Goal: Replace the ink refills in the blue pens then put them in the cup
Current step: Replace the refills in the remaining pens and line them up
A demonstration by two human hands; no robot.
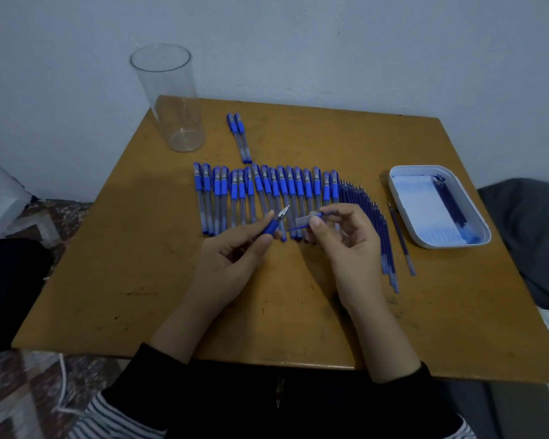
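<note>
My left hand (232,258) is held above the worktop (133,274) with its fingers curled. Thumb and forefinger pinch a blue grip section (271,229), whose metal tip points up and to the right. My right hand (351,245) is just beside it at the same level. Its thumb and curled fingers pinch a translucent barrel (303,221). The tip and the barrel are close together but not touching.

A thin blue piece shows below the barrel, and another blue part shows beyond my right thumb. Both are blurred, and I cannot tell whether either is a refill or a cap.

The row of blue pens (260,194) lies across the middle of the worktop behind my hands, capped ends toward the far edge. My hands cover the near ends of several pens. Two pens (240,137) lie side by side farther back, between the row and the cup (168,99). The cup is clear and stands at the far left corner.

A fan of refills (379,229) lies against the right end of the row, partly hidden by my right hand. A single refill (401,239) lies apart from the fan, between it and the tray (393,188). The white tray sits at the right edge and holds dark refills (450,201) along one side. I cannot count them. Black sleeves (159,369) cover both forearms at the bottom of the view.
</note>
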